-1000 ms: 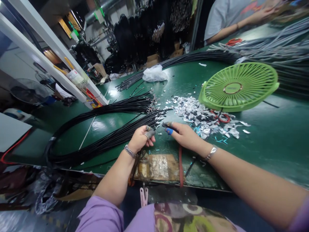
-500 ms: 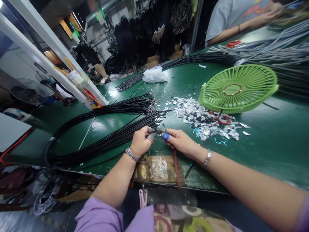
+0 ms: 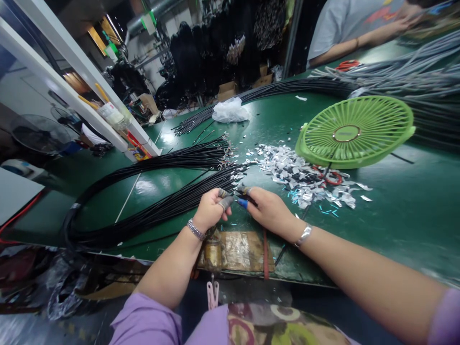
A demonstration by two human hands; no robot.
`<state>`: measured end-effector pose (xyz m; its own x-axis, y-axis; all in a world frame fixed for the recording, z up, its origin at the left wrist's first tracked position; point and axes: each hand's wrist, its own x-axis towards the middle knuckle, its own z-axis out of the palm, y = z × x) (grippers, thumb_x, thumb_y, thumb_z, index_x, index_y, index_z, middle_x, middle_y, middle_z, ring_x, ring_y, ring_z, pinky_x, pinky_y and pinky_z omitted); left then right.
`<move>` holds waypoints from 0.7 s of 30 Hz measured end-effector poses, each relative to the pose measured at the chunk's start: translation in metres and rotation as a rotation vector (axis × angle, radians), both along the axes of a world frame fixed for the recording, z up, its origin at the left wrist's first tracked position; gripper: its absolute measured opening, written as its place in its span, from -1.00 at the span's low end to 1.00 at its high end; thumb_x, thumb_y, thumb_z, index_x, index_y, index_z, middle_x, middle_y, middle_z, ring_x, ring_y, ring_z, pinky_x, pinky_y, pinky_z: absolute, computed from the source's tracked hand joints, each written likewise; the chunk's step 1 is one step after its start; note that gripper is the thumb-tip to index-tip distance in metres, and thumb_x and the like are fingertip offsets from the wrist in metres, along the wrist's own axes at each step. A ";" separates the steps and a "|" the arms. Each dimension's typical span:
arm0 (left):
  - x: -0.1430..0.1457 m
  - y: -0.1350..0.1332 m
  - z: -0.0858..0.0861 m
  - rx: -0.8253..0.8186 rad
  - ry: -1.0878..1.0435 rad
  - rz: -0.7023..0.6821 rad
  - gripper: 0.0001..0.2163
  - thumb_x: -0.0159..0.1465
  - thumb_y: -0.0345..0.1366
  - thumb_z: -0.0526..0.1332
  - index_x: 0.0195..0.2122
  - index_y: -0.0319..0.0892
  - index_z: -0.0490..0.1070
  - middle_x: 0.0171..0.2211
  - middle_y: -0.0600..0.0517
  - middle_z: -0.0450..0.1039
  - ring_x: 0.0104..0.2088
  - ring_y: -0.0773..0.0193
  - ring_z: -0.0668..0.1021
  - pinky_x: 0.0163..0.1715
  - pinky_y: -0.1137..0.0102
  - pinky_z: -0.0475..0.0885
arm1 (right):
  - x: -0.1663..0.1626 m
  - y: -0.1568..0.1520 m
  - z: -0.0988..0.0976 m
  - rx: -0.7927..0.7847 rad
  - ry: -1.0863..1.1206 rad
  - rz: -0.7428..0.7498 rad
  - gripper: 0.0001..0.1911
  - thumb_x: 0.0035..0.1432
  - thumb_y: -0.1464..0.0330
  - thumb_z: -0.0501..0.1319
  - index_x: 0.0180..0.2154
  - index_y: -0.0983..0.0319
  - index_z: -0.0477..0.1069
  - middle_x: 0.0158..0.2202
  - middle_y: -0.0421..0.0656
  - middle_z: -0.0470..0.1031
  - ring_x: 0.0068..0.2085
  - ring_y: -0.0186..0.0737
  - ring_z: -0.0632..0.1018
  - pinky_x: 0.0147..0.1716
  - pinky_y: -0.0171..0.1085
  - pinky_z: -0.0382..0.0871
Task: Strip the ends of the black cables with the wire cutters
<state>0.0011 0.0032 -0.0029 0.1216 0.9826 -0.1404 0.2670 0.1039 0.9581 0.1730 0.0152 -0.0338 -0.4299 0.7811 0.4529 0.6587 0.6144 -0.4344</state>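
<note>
A thick looped bundle of black cables (image 3: 151, 211) lies across the green table (image 3: 395, 211), its stripped ends fanned out near the middle. My left hand (image 3: 210, 211), with grey finger covers, pinches the end of one black cable. My right hand (image 3: 268, 211), with a blue finger cover, meets it fingertip to fingertip and grips the same cable tip. Both hands sit just in front of a heap of silver foil scraps (image 3: 298, 172).
A green fan grille (image 3: 355, 129) lies face up at the right. Grey cables (image 3: 406, 72) and more black cables (image 3: 273, 88) run along the back, by a white plastic bag (image 3: 230, 110). Another person's arm (image 3: 345, 45) rests at the far edge. A white shelf frame (image 3: 82, 81) stands left.
My right hand has drawn in from the scrap heap to meet my left hand; both now pinch the cable tip together. The left hand stayed almost in place.
</note>
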 end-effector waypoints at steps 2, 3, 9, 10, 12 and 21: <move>0.001 -0.001 0.000 0.018 0.039 0.013 -0.75 0.08 -0.15 0.27 -0.49 -0.20 0.27 -0.71 0.16 0.36 -0.79 0.48 0.34 -0.77 0.59 0.15 | 0.000 0.000 0.001 -0.019 -0.024 -0.013 -0.89 0.15 0.45 0.06 -0.41 0.23 0.31 -0.46 -0.12 0.41 -0.43 -0.21 0.40 -0.44 -0.30 0.20; 0.001 -0.001 0.001 0.031 0.060 0.020 -0.77 0.09 -0.17 0.26 -0.50 -0.20 0.27 -0.71 0.17 0.36 -0.78 0.48 0.35 -0.77 0.60 0.15 | 0.000 -0.001 0.001 -0.030 -0.041 -0.018 -0.89 0.15 0.46 0.07 -0.41 0.24 0.31 -0.46 -0.12 0.42 -0.43 -0.21 0.41 -0.43 -0.30 0.20; 0.001 -0.004 -0.001 0.110 0.174 0.024 -0.87 0.11 -0.28 0.22 -0.48 -0.20 0.29 -0.69 0.17 0.36 -0.76 0.47 0.37 -0.76 0.60 0.19 | 0.000 -0.003 0.006 -0.066 -0.122 -0.011 -0.90 0.14 0.48 0.07 -0.39 0.25 0.33 -0.43 -0.10 0.45 -0.39 -0.21 0.43 -0.39 -0.31 0.21; 0.001 -0.004 -0.001 0.109 0.176 0.018 -0.87 0.11 -0.29 0.21 -0.48 -0.19 0.29 -0.69 0.17 0.36 -0.76 0.47 0.37 -0.76 0.60 0.19 | -0.001 -0.003 0.007 -0.070 -0.123 -0.006 -0.88 0.13 0.50 0.06 -0.39 0.25 0.33 -0.44 -0.10 0.44 -0.39 -0.21 0.43 -0.39 -0.31 0.21; 0.002 -0.004 0.000 0.094 0.165 0.007 -0.87 0.11 -0.29 0.21 -0.49 -0.20 0.28 -0.69 0.16 0.36 -0.76 0.47 0.37 -0.77 0.60 0.19 | 0.000 -0.003 0.007 -0.081 -0.101 0.006 -0.86 0.12 0.53 0.04 -0.41 0.25 0.33 -0.45 -0.11 0.44 -0.40 -0.22 0.42 -0.39 -0.31 0.20; -0.001 -0.001 -0.005 0.201 0.090 0.109 -0.84 0.08 -0.23 0.27 -0.45 -0.22 0.36 -0.66 0.13 0.40 -0.67 0.42 0.45 -0.67 0.55 0.33 | 0.000 0.001 0.007 -0.522 0.443 0.139 -0.74 0.13 0.18 0.08 -0.46 0.21 0.30 -0.57 -0.25 0.32 -0.53 -0.34 0.29 -0.52 -0.32 0.17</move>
<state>0.0002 0.0023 -0.0080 0.0095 0.9985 0.0535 0.3502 -0.0534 0.9352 0.1730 0.0162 -0.0272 -0.4035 0.8953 0.1886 0.2817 0.3177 -0.9054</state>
